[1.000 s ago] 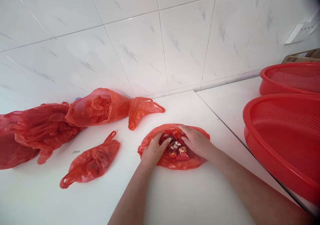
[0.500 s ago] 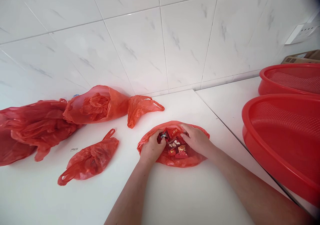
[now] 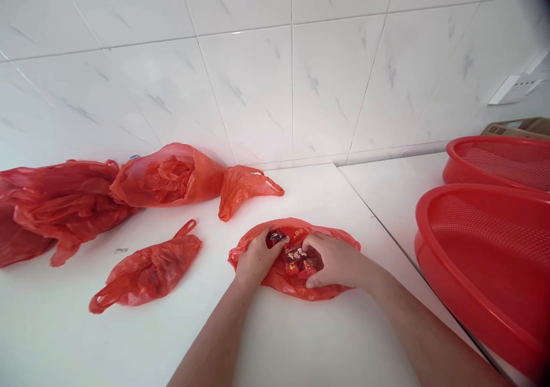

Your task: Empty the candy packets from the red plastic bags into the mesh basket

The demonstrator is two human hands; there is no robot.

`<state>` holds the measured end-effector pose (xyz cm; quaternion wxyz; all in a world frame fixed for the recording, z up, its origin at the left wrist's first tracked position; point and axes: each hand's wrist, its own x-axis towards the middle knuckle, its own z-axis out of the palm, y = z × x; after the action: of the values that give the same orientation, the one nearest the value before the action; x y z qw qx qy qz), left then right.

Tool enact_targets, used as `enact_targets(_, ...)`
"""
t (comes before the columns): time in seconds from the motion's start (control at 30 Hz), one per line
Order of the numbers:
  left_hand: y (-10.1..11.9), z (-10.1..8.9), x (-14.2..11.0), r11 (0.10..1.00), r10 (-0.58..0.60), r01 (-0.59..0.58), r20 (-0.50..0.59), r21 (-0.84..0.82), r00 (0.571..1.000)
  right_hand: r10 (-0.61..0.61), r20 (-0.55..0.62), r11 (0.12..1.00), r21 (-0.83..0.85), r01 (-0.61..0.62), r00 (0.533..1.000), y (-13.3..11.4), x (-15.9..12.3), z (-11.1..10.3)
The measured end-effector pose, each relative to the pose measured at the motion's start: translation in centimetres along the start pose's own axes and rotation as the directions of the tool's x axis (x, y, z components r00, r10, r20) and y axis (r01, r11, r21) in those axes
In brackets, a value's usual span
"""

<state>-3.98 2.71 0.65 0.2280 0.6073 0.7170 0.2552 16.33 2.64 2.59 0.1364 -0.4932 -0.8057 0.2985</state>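
Note:
An open red plastic bag (image 3: 283,289) lies on the white table with several small wrapped sweets (image 3: 296,255) inside, mostly red and brown with printed lettering. My left hand (image 3: 258,258) reaches in at the left side, its thumb and fingers closed around a dark-wrapped sweet (image 3: 277,237). At the bag's right side, my right hand (image 3: 335,261) is over the sweets with thumb and fingers apart, curved around the packets. Some sweets are partly hidden beneath it.
A smaller red bag (image 3: 150,272) with handles lies at the left. Along the tiled wall are a crumpled bag (image 3: 244,186), a fuller red bag (image 3: 206,178) and more red bags (image 3: 77,203). Two red perforated baskets (image 3: 433,203) stand at the right, near a cardboard box (image 3: 515,128).
My right hand has moved down and further over the sweets, its thumb now lower. My left hand stays at the dark-wrapped sweet. The camera view has tilted slightly.

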Motion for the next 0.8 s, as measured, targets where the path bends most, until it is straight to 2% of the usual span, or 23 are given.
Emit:
enact_targets(0.27,-0.4,-0.1,0.2,0.999,-0.025,0.020,-0.097,-0.046,0.995,-0.009,-0.055,1.000,-0.007,0.009,0.998,-0.1,-0.3,0.1)
enact_targets(0.47,-0.3,-0.1,0.2,0.995,-0.074,0.066,-0.103,-0.077,0.992,0.131,-0.229,0.989,-0.036,-0.143,0.965,0.0,0.6,0.3)
enact_targets(0.63,-0.2,-0.4,-0.1,0.990,-0.002,-0.016,-0.127,-0.142,0.992,0.158,-0.348,0.987,0.059,-0.147,0.924,0.8,1.2,0.9)
enact_targets(0.8,-0.3,-0.7,-0.4,0.975,0.039,-0.070,-0.150,-0.209,0.988,0.164,-0.330,0.979,0.169,-0.113,0.930,1.5,1.5,1.3)
